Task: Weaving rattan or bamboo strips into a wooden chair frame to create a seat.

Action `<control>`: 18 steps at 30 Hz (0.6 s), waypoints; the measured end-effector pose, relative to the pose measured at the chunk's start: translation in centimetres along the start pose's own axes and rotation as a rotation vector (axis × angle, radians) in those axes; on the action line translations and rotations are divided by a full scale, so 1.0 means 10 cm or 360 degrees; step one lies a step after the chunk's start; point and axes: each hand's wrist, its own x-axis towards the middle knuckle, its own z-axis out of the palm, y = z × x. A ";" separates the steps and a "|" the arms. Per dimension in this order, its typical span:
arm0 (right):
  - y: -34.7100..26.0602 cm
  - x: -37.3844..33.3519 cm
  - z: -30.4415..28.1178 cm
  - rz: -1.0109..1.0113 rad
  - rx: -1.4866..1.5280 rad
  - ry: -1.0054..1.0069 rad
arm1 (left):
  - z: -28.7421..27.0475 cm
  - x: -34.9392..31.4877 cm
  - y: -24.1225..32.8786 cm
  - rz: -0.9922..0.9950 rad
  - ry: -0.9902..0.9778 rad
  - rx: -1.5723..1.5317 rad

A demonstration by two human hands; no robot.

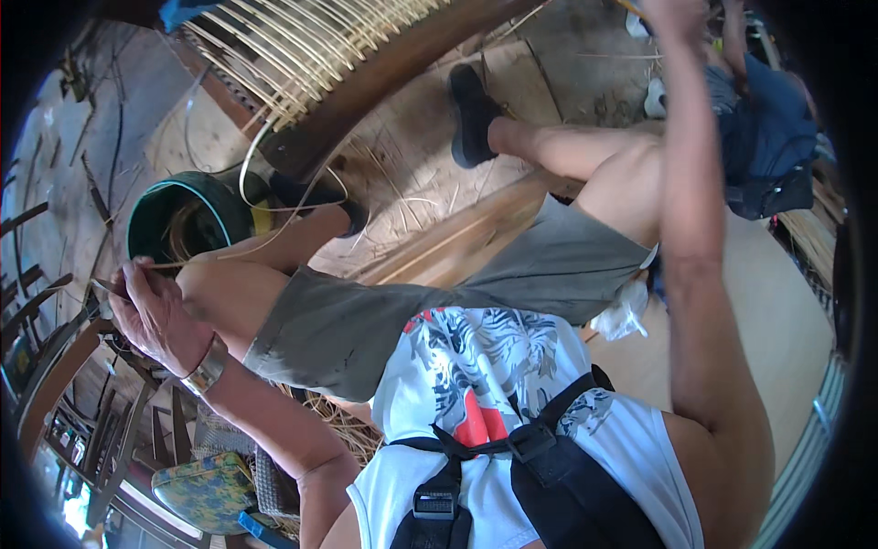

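My left hand (160, 316), with a metal watch on its wrist, is closed near my knee, thumb and fingers pinching a pale rattan strip (245, 188). The strip loops up from the woven rattan seat (315, 46), whose close-set strands run along a dark curved wooden frame (384, 82). A short thin piece (112, 288), whose kind I cannot make out, pokes out by the same fingers. Stretched far forward, my right hand (677, 16) is blurred at the top edge. Its fingers and anything in them do not show clearly.
A dark green bucket (174, 183) with coiled strips inside stands left of my leg. Another person in blue clothing (764, 137) sits at the far right. Wooden chair frames (78, 393) crowd the left side. Loose strips litter the wooden boards (402, 183).
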 end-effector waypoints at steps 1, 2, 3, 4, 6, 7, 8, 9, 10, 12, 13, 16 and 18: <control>0.21 -0.23 0.27 0.0129 0.0012 -0.0056 | 0.17 -0.06 0.01 0.0143 -0.0003 0.0270; 0.52 -0.49 0.57 0.0258 0.0027 -0.0104 | 0.38 -0.16 -0.01 0.0105 -0.0016 0.0281; 0.58 -0.75 0.74 0.0482 -0.0034 -0.0201 | 0.55 -0.25 -0.01 0.0016 -0.0199 0.0191; 0.54 -1.10 1.06 0.0750 -0.0028 -0.0324 | 0.58 -0.24 0.07 -0.0027 -0.0358 0.0168; 0.47 -1.23 1.22 0.0986 0.0526 -0.0356 | 0.68 -0.25 0.03 -0.0081 -0.0472 0.0160; 0.51 -1.04 0.67 0.1323 0.1878 -0.1138 | 0.73 -0.28 -0.02 -0.0017 -0.0410 0.0280; 0.62 -0.90 0.65 0.1314 0.1830 -0.1110 | 0.83 -0.32 -0.12 0.0042 -0.0369 0.0383; 0.67 -0.79 0.76 0.1347 0.1607 -0.1053 | 0.80 -0.22 -0.24 0.0004 -0.0322 0.0400; 0.73 -0.69 0.84 0.1373 0.1382 -0.0991 | 0.79 -0.17 -0.37 -0.0004 -0.0346 0.0386; 0.37 -0.63 0.73 0.1327 0.1418 -0.0936 | 0.81 -0.07 -0.54 0.0102 0.0030 0.0725; 0.38 -0.54 0.69 0.1338 0.1296 -0.1006 | 0.74 -0.01 -0.67 0.0163 -0.0047 0.0797; 0.53 -0.31 0.60 0.1260 0.1214 -0.1070 | 0.81 -0.05 -0.90 0.0559 0.0065 0.1379; 0.39 -0.12 0.47 0.1208 0.1116 -0.1274 | 0.94 -0.10 -0.83 0.0349 0.0161 0.1117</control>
